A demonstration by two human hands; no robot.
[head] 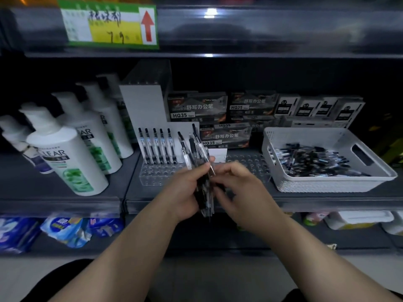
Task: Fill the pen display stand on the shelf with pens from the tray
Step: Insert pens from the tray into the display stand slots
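Several white shampoo bottles [65,153] stand on the shelf [54,192], well to the left of the fingers. Just left of the fingers and a little beyond them sits the clear pen display stand [152,177], with five pens [155,147] upright in a row at its left end. The left hand [185,192] grips a bundle of pens [197,153], fingers [211,159] curled round the barrels, with the caps pointing up in front of the stand. The right hand [239,188] meets the bundle from the right: thumb and forefinger pinch at its right edge, and the other fingers curl below. Behind the fingers, pen boxes [196,107] are stacked at the back of the shelf. To the right of the fingers, a white tray [327,184] sits just beside the stand's right end and holds a heap of loose pens [309,160].
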